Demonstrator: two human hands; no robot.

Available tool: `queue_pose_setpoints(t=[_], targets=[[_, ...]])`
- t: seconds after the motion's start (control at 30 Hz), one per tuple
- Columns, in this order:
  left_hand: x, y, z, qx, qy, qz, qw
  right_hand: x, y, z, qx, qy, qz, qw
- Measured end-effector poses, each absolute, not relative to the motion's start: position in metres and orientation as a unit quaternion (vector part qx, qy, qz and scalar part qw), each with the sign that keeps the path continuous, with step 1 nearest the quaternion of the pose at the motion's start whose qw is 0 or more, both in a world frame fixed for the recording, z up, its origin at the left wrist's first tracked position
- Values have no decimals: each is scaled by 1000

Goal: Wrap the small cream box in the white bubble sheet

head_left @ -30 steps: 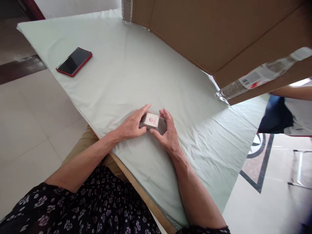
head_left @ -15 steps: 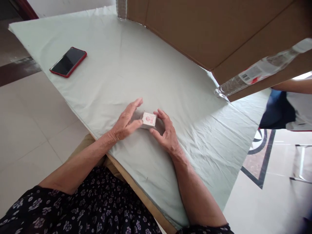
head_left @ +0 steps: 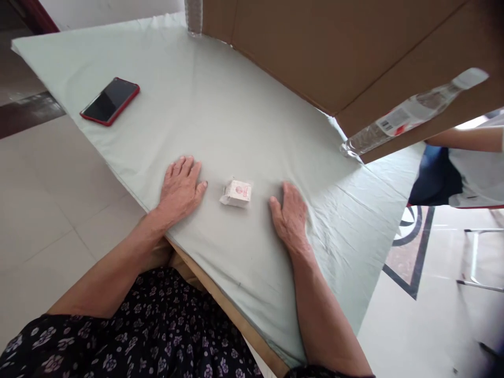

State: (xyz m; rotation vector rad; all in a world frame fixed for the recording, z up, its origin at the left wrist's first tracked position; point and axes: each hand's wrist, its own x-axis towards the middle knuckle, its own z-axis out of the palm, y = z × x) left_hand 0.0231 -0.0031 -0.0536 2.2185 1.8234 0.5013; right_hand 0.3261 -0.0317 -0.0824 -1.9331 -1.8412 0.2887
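Note:
A small whitish box (head_left: 238, 193) with a reddish print on top and what looks like a clear wrapper rests on the pale green tablecloth (head_left: 252, 126). To its left, my left hand (head_left: 181, 186) lies palm down on the cloth with the fingers stretched out, holding nothing. My right hand (head_left: 290, 215) is on the cloth to the right of the box, fingers extended and nothing in it. Neither hand touches the box.
A phone with a red edge (head_left: 110, 101) lies at the upper left. A cardboard panel (head_left: 291, 47) stands across the far side, with a clear plastic bottle (head_left: 409, 115) against it. Another person's arm (head_left: 468, 139) shows at the right.
Both hands have moved apart, away from the box, my left hand leftward and my right hand rightward, and now rest flat on the cloth. The box stays in about the same place.

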Motion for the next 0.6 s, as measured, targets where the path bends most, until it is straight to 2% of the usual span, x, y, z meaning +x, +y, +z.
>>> queue_pose_setpoints(t=[0.13,0.3,0.5,0.6], targets=[[-2,-9,-53,758,629,149,81,378,-43,-75,-796,-586,65,134],[-19,-19,-56,759,626,167,71,452,-73,-69,-911,-403,31,88],[-22,-31,-56,753,624,190,88,509,-110,-76,-944,-307,4,121],[-25,-37,-59,751,623,198,92,518,-122,-73,-929,-345,-19,135]])
